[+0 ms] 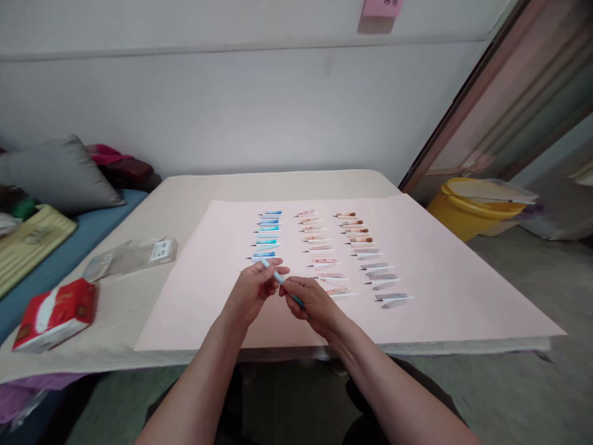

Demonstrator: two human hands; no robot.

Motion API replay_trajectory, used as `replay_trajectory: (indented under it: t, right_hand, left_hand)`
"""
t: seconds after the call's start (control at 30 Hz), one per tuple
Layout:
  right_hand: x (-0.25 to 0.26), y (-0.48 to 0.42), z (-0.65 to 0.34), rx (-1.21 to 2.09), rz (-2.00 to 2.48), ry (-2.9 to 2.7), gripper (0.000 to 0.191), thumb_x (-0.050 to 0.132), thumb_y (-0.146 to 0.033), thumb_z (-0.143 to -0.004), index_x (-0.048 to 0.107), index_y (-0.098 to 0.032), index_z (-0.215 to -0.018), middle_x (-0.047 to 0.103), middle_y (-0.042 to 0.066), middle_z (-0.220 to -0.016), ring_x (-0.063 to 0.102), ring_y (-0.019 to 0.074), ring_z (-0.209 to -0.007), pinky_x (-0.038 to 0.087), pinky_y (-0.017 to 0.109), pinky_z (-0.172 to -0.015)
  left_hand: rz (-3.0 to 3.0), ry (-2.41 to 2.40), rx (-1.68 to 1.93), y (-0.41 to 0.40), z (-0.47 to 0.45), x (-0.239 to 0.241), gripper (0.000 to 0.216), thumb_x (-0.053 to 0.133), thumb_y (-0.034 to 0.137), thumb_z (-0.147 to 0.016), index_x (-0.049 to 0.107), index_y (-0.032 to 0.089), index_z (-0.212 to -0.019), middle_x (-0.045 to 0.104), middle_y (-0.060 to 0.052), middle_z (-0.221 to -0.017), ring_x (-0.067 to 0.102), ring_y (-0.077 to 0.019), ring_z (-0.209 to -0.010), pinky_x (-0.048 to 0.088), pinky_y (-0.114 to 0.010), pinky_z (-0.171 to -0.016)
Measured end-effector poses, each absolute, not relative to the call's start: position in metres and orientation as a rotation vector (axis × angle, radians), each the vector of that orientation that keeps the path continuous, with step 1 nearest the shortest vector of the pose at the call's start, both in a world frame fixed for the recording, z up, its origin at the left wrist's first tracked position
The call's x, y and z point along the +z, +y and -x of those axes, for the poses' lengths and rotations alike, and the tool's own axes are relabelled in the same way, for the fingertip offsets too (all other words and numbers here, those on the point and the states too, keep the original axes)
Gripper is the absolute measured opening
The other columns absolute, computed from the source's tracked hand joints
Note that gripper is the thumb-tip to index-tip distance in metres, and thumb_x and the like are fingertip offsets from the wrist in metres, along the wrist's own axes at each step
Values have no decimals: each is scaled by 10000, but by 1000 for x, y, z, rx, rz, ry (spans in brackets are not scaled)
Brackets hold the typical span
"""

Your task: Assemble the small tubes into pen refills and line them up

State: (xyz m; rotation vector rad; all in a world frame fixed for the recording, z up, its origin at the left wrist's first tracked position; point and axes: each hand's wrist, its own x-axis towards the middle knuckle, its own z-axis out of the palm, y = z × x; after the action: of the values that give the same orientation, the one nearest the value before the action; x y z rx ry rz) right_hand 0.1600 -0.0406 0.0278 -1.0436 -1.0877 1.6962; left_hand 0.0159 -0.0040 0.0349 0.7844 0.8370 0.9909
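Both my hands are together over the front middle of the pink sheet, closed on one slim pen with a pale blue barrel (278,277). My left hand (250,290) grips it near its upper left end. Around its lower right part, which looks darker teal, my right hand (315,303) is wrapped. Beyond my hands lie three columns of slim pen parts: blue ones (266,243) at left, pink ones (323,262) in the middle, and brown ones (359,240) above grey ones (380,277) at right. Thin white refills with dark tips lie beside them. My hands partly cover the nearest pieces.
The pink sheet (194,303) lies on a cloth-covered table (185,188) against a white wall. On the left are a clear plastic bag (134,258) and a red tissue pack (55,314). A yellow bin (467,213) stands beyond the right edge.
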Motion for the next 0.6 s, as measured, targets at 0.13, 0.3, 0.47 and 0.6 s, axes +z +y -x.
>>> replay_trajectory:
  t: [0.13,0.3,0.47,0.6]
  right_hand:
    - [25,-43,-156,1354,1218,-1347,259,487,-341,-831,507,-187,-624,428,-56,-447,341,75,-422,247,221,-431]
    - [22,-45,-151,1075,1332,-1503,310,479,-335,-840,477,-195,-563,474,-38,-482,417,98,-498,308,233,-502]
    - [22,-41,-156,1276,1316,-1361,264,476,-317,-828,532,-190,-604,452,-56,-426,373,83,-419,299,226,-468]
    - [22,-41,-158,1284,1302,-1379,258,486,-319,-829,537,-187,-613,468,-54,-440,370,75,-413,293,221,-464]
  left_hand:
    - [-872,963,1065,-6,-19,31,236,688,348,-713,634,120,-737,620,-40,-670,442,-57,-492,355,-212,-497]
    - [-865,1064,1140,-6,-18,28,259,700,376,-691,606,136,-665,572,-9,-575,453,-69,-484,347,-207,-476]
    - [-734,850,1049,0,-11,35,309,705,260,-686,641,143,-965,663,-94,-907,539,-85,-619,407,-206,-540]
    - [-804,976,1119,1,-9,32,187,724,270,-672,607,131,-716,592,-9,-651,491,-57,-529,385,-184,-512]
